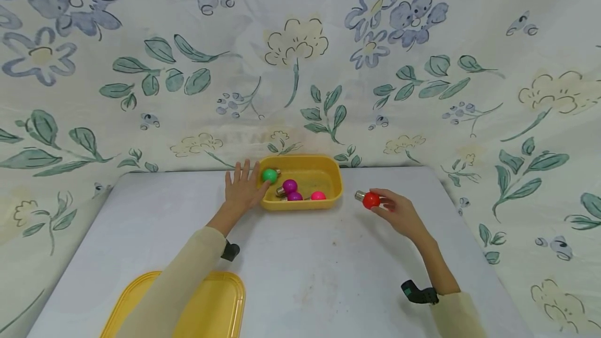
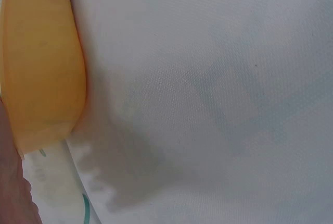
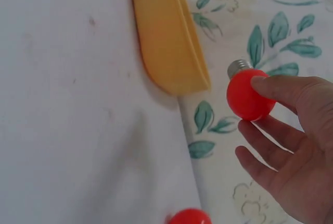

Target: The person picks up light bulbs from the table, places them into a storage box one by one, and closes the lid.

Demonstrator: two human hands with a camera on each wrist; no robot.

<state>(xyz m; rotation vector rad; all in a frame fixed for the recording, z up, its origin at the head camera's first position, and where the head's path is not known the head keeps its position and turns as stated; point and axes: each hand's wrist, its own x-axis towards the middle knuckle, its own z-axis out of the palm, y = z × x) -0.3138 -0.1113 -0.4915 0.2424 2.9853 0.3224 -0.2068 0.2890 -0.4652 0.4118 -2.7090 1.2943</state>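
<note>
A yellow bin (image 1: 300,205) stands at the far edge of the table. Inside it lie a green light bulb (image 1: 269,176), two purple bulbs (image 1: 290,185) and a pink bulb (image 1: 318,195). At the bin's left end is my left hand (image 1: 242,190), fingers straight and spread, thumb over the rim. The left wrist view shows the bin's outer wall (image 2: 44,62) and a sliver of the hand (image 2: 13,182). To the right of the bin, my right hand (image 1: 396,214) pinches a red light bulb (image 3: 248,95) between thumb and fingertips, its metal screw base pointing away from the palm.
A larger yellow tray (image 1: 237,301) sits at the near left, partly covered by my left sleeve (image 1: 183,275). Another red round thing (image 3: 190,216) shows at the bottom edge of the right wrist view. Behind the table hangs a flowered cloth (image 1: 300,77).
</note>
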